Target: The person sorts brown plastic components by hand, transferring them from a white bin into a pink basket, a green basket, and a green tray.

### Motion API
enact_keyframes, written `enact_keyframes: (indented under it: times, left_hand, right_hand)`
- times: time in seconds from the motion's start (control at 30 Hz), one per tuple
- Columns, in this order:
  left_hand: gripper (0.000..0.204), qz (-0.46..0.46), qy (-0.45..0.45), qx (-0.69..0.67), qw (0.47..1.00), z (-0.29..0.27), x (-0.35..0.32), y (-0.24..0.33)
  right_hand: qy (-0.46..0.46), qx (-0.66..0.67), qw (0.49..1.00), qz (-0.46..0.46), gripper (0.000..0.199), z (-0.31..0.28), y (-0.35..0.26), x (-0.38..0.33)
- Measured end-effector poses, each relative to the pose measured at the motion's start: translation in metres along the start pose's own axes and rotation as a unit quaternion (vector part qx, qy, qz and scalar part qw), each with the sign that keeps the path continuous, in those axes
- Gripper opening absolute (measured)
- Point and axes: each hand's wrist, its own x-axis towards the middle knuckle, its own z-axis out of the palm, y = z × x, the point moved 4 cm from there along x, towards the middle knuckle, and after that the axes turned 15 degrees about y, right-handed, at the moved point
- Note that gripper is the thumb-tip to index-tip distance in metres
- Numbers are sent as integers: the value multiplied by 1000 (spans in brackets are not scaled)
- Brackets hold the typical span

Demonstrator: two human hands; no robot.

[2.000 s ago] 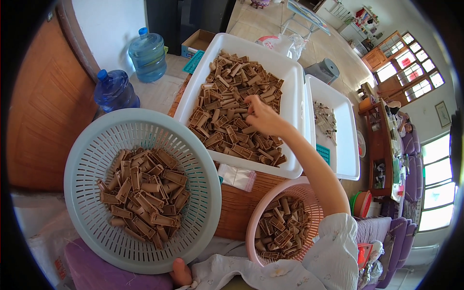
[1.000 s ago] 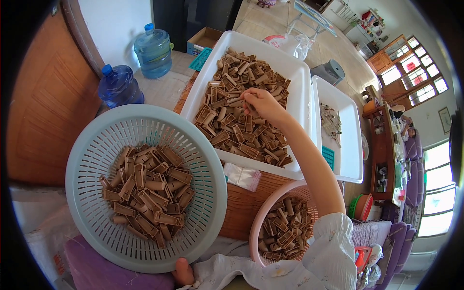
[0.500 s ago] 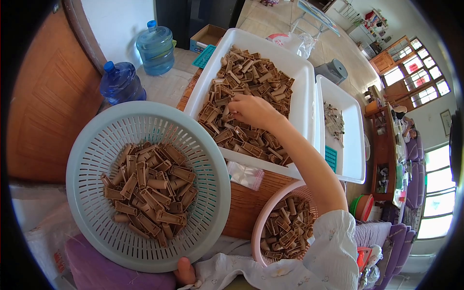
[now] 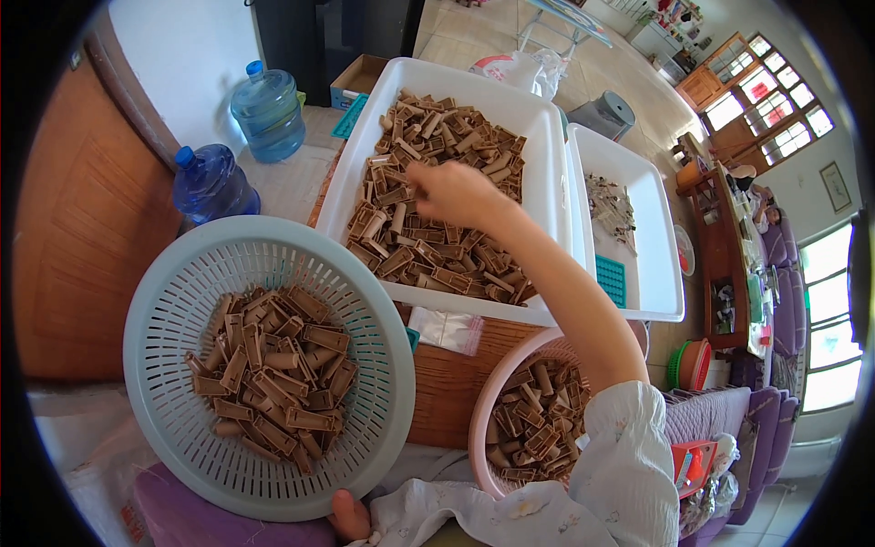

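Observation:
My left hand point(image 4: 349, 516) shows mostly as a thumb on the near rim of a grey-green slotted plastic basket point(image 4: 380, 456); its other fingers are hidden beneath. In the basket lies a heap of brown trough-shaped plastic pieces point(image 4: 273, 369). My right hand point(image 4: 456, 193) reaches over a large white bin point(image 4: 544, 169), which holds many more of these brown pieces point(image 4: 428, 260). Its fingers are curled down at the pile; what sits between them is hidden. Under my right forearm stands a pink basket point(image 4: 480, 424) with brown pieces inside.
A clear plastic bag point(image 4: 445, 330) lies on the wooden tabletop point(image 4: 447, 392). Right of the bin is a second white tray point(image 4: 652, 273) with small parts and a teal grid point(image 4: 611, 281). Two blue water bottles point(image 4: 267, 114) stand on the floor at the left, near a brown door point(image 4: 87, 237).
My right hand has moved a little farther across the pile toward the bin's far end. The whole view has shifted slightly. My left hand stays on the basket rim.

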Motion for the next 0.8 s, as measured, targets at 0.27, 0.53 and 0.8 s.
enact_keyframes:
  times: [0.27, 0.53, 0.8]
  left_hand:
    - [74, -5, 8, -17, 1000, -6, 1, -5]
    - [74, 141, 229, 758, 594, 29, -5, -2]
    - [72, 73, 125, 431, 891, 19, -4, -6]
  right_hand:
    - [-101, -78, 938, 323, 47, 4, 37, -42]
    - [-11, -53, 954, 294, 46, -9, 48, -34]
    - [-143, -70, 967, 198, 26, 34, 15, -36]
